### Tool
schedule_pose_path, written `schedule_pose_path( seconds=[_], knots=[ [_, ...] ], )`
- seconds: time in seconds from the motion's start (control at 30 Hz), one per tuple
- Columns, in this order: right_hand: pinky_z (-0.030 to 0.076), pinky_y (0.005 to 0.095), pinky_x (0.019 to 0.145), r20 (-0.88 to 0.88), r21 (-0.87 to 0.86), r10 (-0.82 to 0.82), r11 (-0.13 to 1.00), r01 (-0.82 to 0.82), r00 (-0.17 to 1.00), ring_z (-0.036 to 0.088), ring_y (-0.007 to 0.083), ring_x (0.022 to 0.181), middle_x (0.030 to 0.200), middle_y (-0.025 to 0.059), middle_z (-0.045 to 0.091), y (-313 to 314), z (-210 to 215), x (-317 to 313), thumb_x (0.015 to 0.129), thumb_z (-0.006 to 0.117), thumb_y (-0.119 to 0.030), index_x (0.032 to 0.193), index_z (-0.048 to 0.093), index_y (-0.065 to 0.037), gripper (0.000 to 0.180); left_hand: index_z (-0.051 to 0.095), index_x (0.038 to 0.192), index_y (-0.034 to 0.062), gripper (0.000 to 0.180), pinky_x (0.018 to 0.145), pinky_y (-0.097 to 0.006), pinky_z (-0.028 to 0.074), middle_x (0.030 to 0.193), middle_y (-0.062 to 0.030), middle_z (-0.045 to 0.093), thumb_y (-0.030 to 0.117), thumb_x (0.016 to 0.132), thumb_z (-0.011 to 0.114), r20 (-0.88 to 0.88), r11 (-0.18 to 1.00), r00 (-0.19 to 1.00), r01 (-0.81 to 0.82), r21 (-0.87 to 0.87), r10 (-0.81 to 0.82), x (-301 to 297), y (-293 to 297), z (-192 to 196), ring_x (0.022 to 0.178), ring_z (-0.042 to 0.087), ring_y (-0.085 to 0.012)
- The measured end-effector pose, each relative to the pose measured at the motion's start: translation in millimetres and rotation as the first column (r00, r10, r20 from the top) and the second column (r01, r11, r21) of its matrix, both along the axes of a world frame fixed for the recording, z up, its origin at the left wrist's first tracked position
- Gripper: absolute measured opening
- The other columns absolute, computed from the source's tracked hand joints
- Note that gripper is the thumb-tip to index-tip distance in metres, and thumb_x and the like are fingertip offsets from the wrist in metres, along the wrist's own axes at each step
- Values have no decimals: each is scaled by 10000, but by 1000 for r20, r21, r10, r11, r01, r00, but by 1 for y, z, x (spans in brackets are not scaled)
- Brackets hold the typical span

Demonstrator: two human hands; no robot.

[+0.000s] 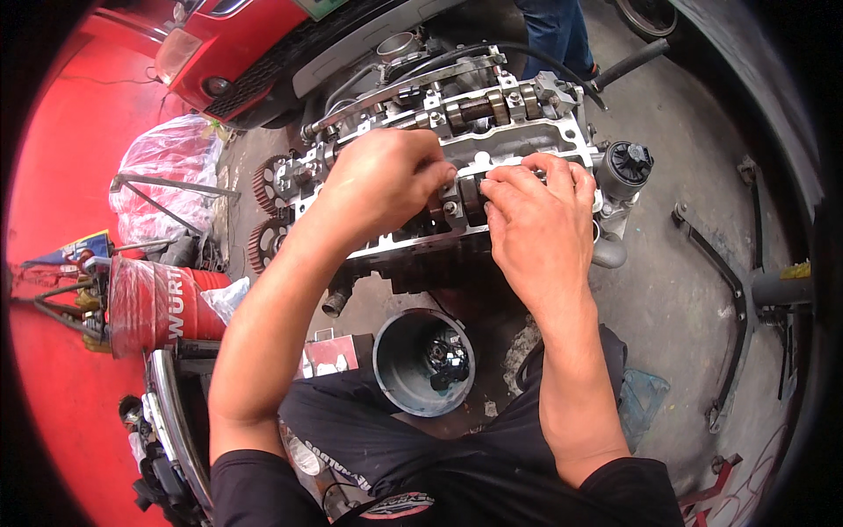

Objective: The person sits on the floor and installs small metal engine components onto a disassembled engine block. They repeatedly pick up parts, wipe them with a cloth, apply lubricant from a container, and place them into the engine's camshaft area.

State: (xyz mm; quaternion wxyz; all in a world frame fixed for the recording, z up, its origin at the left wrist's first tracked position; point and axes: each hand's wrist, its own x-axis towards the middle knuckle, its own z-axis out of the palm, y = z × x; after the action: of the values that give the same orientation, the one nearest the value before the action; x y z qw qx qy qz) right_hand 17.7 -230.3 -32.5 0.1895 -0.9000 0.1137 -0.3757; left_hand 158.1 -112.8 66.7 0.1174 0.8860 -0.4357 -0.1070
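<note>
A metal engine cylinder head (518,140) with two camshafts lies on the concrete floor in front of me. The far camshaft (479,110) is exposed with its bearing caps. My left hand (382,180) rests on the near camshaft, fingers curled down over it at the middle. My right hand (536,215) sits just to its right, fingertips pinched on a small part at a bearing cap (470,193). Whatever the fingers grip is hidden under them. Two toothed sprockets (263,211) sit at the head's left end.
A grey round container (395,360) with small dark parts stands by my knees. A red can (154,303) and a plastic bag (167,162) sit at left. A red car's front (237,53) is behind; a person's legs (553,31) stand beyond the engine. A metal stand frame (733,290) lies at right.
</note>
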Motion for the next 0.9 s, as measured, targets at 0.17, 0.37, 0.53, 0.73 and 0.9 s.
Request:
schedule_pose_path(
  seconds=[0.17, 0.37, 0.53, 0.73, 0.9],
  knots=[
    [369, 460, 1046, 6, 1, -10, 1000, 10, 1000, 587, 235, 1141, 1075, -10, 726, 2, -2, 1, 772, 739, -93, 944, 765, -89, 174, 695, 977, 13, 127, 791, -455, 541, 877, -185, 714, 112, 899, 676, 246, 953, 931, 220, 210, -269, 5, -13, 3, 856, 666, -386],
    [360, 459, 1068, -8, 25, 4, 1000, -4, 1000, 586, 242, 1135, 1090, -19, 722, 4, 1, -1, 777, 766, -85, 971, 766, -90, 194, 659, 928, 0, 110, 843, -449, 527, 906, -163, 692, 109, 927, 651, 231, 882, 868, 466, -70, -440, 20, 6, -9, 996, 657, -366],
    [361, 458, 1068, -9, 18, -11, 1000, 12, 1000, 586, 242, 1136, 1088, -22, 722, 3, -1, -1, 779, 766, -79, 974, 767, -91, 195, 624, 921, -6, 189, 817, -464, 526, 865, -162, 680, 178, 944, 664, 235, 986, 962, 110, 128, -137, 1, -2, 0, 970, 659, -371],
    [363, 455, 1066, -12, 16, -19, 1000, 19, 1000, 587, 241, 1137, 1082, -27, 722, 4, 0, 0, 781, 769, -76, 974, 768, -97, 193, 609, 912, 18, 181, 811, -486, 519, 855, -168, 681, 191, 950, 643, 454, 909, 791, 397, 129, -410, 7, 6, -16, 944, 647, -369],
    [371, 456, 1051, 14, 15, -18, 1000, 18, 1000, 594, 237, 1123, 1033, -13, 722, 4, 0, 0, 787, 730, -74, 938, 766, -93, 157, 608, 891, 20, 152, 826, -474, 517, 900, -155, 687, 160, 937, 648, 374, 938, 862, 289, 191, -342, -2, 5, -8, 968, 640, -364]
  ],
)
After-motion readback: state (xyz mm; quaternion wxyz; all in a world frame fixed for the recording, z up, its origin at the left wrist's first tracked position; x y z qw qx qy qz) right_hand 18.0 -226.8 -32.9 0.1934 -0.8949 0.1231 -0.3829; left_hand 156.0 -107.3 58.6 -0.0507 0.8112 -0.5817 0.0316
